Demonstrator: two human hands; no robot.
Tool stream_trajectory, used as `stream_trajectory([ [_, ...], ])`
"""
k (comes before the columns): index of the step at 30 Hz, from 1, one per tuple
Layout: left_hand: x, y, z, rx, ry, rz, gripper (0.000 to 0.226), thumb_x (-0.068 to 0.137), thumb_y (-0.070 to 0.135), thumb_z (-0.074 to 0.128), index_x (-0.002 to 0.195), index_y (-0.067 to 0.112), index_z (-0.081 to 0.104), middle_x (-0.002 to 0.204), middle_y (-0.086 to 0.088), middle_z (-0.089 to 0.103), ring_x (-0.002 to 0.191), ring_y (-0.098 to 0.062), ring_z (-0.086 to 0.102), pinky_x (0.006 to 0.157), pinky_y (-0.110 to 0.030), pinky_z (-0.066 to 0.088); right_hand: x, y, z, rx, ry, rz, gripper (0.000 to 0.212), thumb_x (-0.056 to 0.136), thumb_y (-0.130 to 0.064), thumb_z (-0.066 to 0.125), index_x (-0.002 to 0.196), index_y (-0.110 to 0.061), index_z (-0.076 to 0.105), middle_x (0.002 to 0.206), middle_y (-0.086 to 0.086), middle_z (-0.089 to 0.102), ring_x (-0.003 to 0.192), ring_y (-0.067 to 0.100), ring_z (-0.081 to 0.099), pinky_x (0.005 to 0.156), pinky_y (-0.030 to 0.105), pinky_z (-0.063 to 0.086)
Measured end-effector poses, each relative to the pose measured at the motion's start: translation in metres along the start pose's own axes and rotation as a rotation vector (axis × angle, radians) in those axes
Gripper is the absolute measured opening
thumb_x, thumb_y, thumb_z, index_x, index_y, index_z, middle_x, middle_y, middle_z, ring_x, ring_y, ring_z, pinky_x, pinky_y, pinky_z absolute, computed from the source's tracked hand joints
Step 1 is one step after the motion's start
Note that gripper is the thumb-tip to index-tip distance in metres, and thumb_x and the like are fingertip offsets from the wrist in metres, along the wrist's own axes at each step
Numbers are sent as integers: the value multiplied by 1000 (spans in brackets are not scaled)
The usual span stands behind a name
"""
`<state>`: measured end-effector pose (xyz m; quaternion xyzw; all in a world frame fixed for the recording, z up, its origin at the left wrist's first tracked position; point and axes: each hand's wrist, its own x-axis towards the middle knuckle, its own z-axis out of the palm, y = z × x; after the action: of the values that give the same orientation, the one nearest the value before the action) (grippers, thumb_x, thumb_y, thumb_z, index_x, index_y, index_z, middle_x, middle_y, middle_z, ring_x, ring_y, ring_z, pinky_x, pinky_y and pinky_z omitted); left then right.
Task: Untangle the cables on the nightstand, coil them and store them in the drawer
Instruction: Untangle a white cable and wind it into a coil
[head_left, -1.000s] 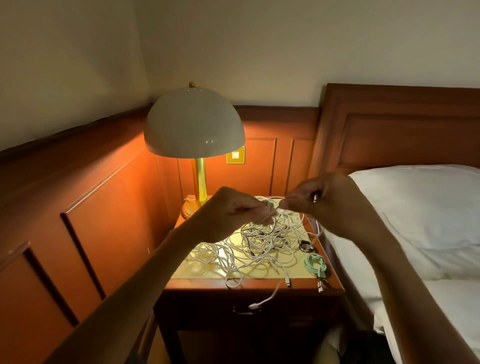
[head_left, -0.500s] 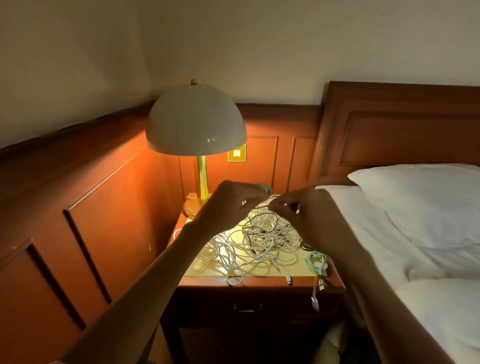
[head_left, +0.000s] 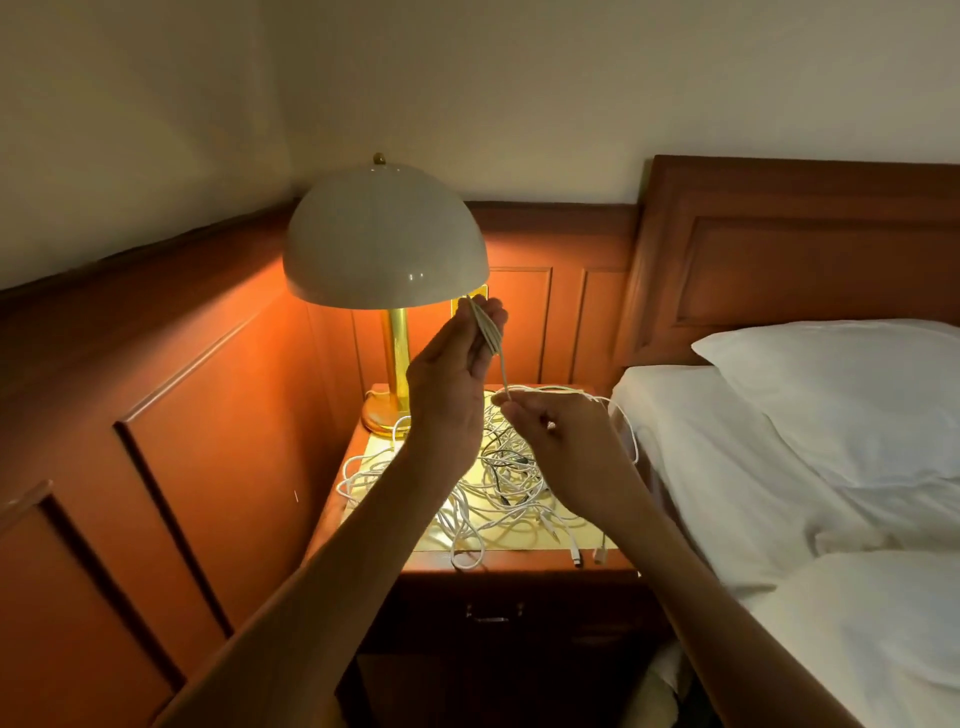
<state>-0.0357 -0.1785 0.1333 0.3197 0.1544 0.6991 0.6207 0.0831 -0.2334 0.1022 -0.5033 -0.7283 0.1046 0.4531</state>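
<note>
We see a dome lamp shade (head_left: 384, 239) with a smooth, glossy cream finish that catches small highlights. It sits on a polished brass stem (head_left: 397, 353). The desk (head_left: 519, 564) is reddish varnished wood, and its top is a shiny yellowish sheet that mirrors the lamplight. The cables (head_left: 483, 499) heaped there have smooth plastic sheaths, mostly white, faintly shiny. The drawer (head_left: 545, 597) front is dark wood with a small metal handle (head_left: 493, 614). The wall panelling (head_left: 208, 415) and headboard (head_left: 805, 260) are satin-varnished wood. The pillow (head_left: 841, 395) and bed sheet (head_left: 727, 467) are matt white cloth, softly creased.
</note>
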Motion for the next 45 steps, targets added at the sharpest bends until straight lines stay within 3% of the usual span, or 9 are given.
stream_trajectory([
  [4, -1, -9, 6, -15, 91, 16, 14, 98, 14, 59, 98, 8, 72, 97, -6, 77, 100, -20, 72, 87, -25, 57, -1, 1, -6, -50, -13, 18, 26, 101, -29, 56, 102, -15, 77, 82, 13, 74, 79, 25, 68, 77, 33, 49],
  [8, 4, -19, -16, 956, -107, 652, 33, 102, 20, 58, 70, 11, 63, 65, 3, 62, 66, -6, 63, 65, -27, 53, -3, -4, -17, -152, -116, -2, 22, 100, -31, 59, 100, -22, 79, 65, 3, 68, 62, 13, 59, 62, 24, 40],
  [11, 3, -15, -35, 1269, -467, 795, 19, 100, 12, 60, 87, 6, 72, 85, 19, 65, 82, 16, 59, 75, -12, 49, 3, 1, -35, -238, -100, -38, 21, 96, -31, 64, 83, -21, 78, 57, -1, 61, 53, 11, 51, 57, 29, 34],
  [17, -7, -4, -57, 1178, -818, 301, 24, 101, 13, 54, 102, 2, 75, 89, 2, 75, 81, -9, 70, 71, -35, 55, 15, 2, -66, -208, -67, -96, 7, 75, -38, 84, 78, -33, 79, 66, -9, 69, 57, 9, 58, 51, 22, 39],
  [19, -12, 1, -55, 968, -823, 110, 30, 101, 12, 47, 106, 0, 73, 98, -5, 77, 92, -23, 73, 82, -43, 57, 20, 5, -68, -30, -65, -77, 7, 75, -36, 84, 78, -31, 80, 67, -2, 70, 56, 21, 59, 50, 37, 42],
  [22, -25, 6, -41, 733, -695, 8, 26, 97, 11, 46, 102, 9, 71, 90, 0, 77, 84, -18, 73, 78, -31, 58, 22, 9, -61, 361, -53, 13, 13, 81, -33, 80, 87, -21, 80, 67, 26, 61, 50, 40, 43, 47, 40, 35],
  [29, -29, -6, -5, 298, -352, -51, 39, 99, 18, 47, 81, 16, 81, 78, 1, 74, 77, -7, 69, 72, -18, 54, 16, -2, -18, 755, 107, 195, 45, 99, -32, 56, 83, 10, 57, 59, 7, 21, 47, 14, 17, 47, 28, 16],
  [40, -28, -23, -19, 880, -367, 196, 36, 105, 37, 40, 96, 18, 69, 78, -4, 65, 76, -19, 61, 74, -39, 50, 1, 13, -32, 592, -4, 159, 35, 90, -35, 63, 113, -10, 73, 53, -15, 54, 44, 2, 30, 48, 20, 26],
  [45, -32, -20, -16, 1013, -397, 250, 28, 108, 27, 42, 88, 23, 62, 69, 13, 59, 65, -9, 56, 62, -29, 46, 0, 20, -39, 630, -61, 176, 20, 92, -36, 69, 107, -28, 77, 68, 7, 62, 48, 22, 25, 52, 30, 19],
])
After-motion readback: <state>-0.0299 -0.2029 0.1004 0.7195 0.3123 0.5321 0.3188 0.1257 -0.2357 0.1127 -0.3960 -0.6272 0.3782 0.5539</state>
